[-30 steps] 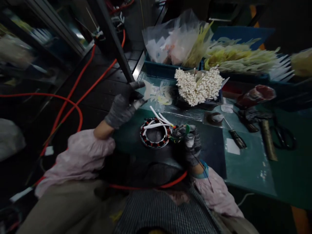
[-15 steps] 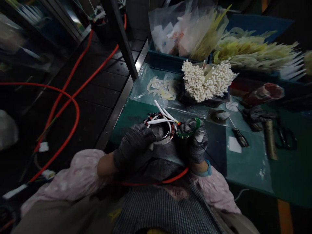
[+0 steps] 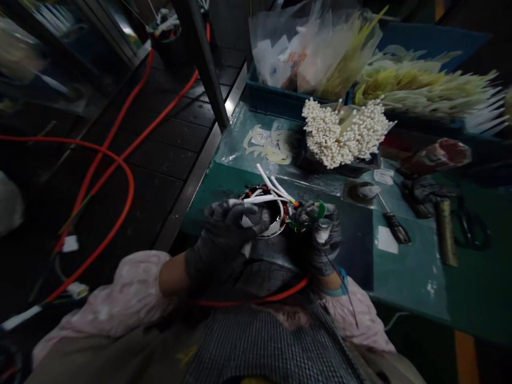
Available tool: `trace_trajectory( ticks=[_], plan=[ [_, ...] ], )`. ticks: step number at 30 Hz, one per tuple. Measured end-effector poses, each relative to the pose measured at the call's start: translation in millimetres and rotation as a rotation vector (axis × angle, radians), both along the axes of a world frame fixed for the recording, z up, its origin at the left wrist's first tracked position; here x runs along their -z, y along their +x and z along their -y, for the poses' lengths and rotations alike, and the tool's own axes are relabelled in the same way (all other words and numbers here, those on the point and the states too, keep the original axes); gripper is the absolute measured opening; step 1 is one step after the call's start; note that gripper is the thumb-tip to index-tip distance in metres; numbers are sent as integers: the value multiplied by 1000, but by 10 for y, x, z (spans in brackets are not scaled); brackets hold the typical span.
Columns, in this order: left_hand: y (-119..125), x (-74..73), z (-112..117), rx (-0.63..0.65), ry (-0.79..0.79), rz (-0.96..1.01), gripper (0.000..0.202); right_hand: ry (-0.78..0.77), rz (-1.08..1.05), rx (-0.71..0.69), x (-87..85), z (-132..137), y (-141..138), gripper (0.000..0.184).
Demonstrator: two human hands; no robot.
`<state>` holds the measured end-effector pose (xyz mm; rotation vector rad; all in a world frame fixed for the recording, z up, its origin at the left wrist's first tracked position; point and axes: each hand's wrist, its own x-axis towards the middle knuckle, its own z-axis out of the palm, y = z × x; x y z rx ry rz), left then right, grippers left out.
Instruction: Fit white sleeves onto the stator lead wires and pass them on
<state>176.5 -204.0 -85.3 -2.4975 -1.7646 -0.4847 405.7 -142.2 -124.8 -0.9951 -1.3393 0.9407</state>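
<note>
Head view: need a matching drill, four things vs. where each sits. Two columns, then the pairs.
Things:
1. stator ring
2. screwdriver
3. bundle of white-tipped sticks
4. orange cable

Places:
A. on the dark floor, left of the bench
B. between the left hand and the right hand
C. lying flat on the green mat, right of the hands
D. standing at the back of the bench, before the blue bins

Pairs: 1-B, 2-C, 3-D, 4-A

A screwdriver (image 3: pixel 394 224) lies near scissors (image 3: pixel 476 226) and white-tipped sticks (image 3: pixel 344 133).
</note>
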Motion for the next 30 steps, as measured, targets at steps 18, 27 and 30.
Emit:
trace_trajectory(
  ticks=[18, 27, 30],
  plan=[
    [-621, -137, -297, 191, -59, 685, 26, 347, 1289, -383, -450, 66, -442, 31],
    [-439, 111, -729, 511, -750, 1007, 98, 433, 1062, -272, -310, 301, -231, 29],
    [-341, 76, -407, 458, -598, 963, 96, 489, 960, -268, -224, 511, -103, 31]
  ],
)
